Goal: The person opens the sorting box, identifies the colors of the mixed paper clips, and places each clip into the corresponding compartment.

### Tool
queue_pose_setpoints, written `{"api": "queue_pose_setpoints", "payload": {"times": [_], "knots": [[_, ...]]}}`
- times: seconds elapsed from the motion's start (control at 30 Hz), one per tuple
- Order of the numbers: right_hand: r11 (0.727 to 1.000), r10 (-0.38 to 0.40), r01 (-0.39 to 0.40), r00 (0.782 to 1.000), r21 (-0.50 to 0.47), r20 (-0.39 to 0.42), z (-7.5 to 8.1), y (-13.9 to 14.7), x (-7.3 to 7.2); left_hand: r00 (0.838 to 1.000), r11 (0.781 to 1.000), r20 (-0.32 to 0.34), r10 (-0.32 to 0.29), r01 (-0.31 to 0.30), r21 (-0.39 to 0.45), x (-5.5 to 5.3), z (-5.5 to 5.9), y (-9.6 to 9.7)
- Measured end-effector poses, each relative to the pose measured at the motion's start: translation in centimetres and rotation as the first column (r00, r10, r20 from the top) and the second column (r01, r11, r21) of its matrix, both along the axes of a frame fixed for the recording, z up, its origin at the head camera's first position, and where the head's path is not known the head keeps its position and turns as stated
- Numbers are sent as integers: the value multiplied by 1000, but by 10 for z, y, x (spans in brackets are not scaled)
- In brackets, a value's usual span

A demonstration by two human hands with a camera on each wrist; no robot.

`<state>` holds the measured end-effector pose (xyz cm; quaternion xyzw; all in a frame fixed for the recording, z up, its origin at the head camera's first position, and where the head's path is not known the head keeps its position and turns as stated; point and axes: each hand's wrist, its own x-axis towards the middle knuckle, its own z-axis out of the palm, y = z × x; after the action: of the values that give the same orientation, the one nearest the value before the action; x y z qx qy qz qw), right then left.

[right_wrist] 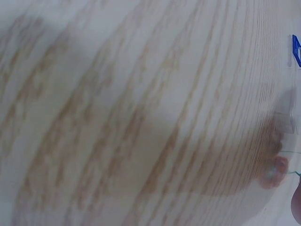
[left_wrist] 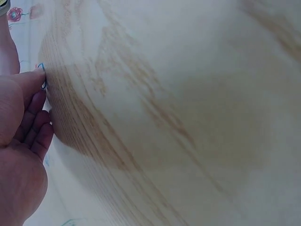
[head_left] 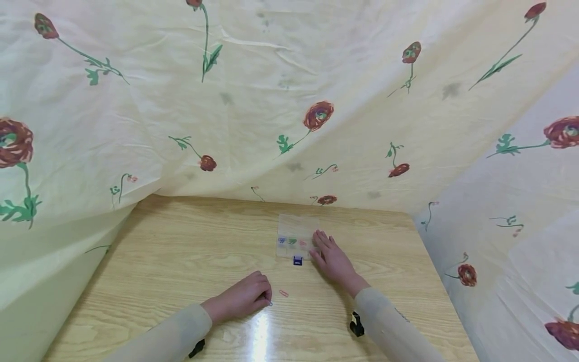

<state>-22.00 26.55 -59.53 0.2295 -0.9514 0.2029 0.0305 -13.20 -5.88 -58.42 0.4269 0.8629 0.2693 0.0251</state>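
Note:
My left hand (head_left: 244, 295) pinches a small blue paper clip (left_wrist: 43, 77) between thumb and finger, just above the table. Beside it on the wood lies a pink-red paper clip (head_left: 283, 293). Farther back stands a clear plastic compartment box (head_left: 281, 251), its lid (head_left: 298, 224) lying back behind it and a dark blue latch (head_left: 297, 261) in front. Blue clips (head_left: 282, 240), green clips (head_left: 292, 241) and pink clips (head_left: 303, 243) sit in separate back compartments. With fingers spread, my right hand (head_left: 333, 259) rests at the box's right side and covers that end.
The wood-grain table (head_left: 190, 241) carries all of this. A cream cloth with red flowers (head_left: 253, 100) hangs behind it and along both sides. Black wrist straps show under the left sleeve (head_left: 169, 332) and the right sleeve (head_left: 393, 322).

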Motion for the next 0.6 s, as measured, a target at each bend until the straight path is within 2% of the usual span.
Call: {"api": "queue_pose_setpoints", "payload": {"times": [0.2, 0.4, 0.6], "knots": [[1000, -2, 2, 1000, 2, -9, 0, -1, 1, 1000, 1000, -12, 2, -2, 1, 1, 0, -2], [1000, -6, 6, 1000, 6, 30, 5, -2, 2, 999, 1000, 45, 20, -20, -8, 0, 6, -4], [1000, 3, -3, 1000, -8, 17, 7, -3, 3, 996, 999, 82, 34, -32, -26, -5, 8, -4]]}}
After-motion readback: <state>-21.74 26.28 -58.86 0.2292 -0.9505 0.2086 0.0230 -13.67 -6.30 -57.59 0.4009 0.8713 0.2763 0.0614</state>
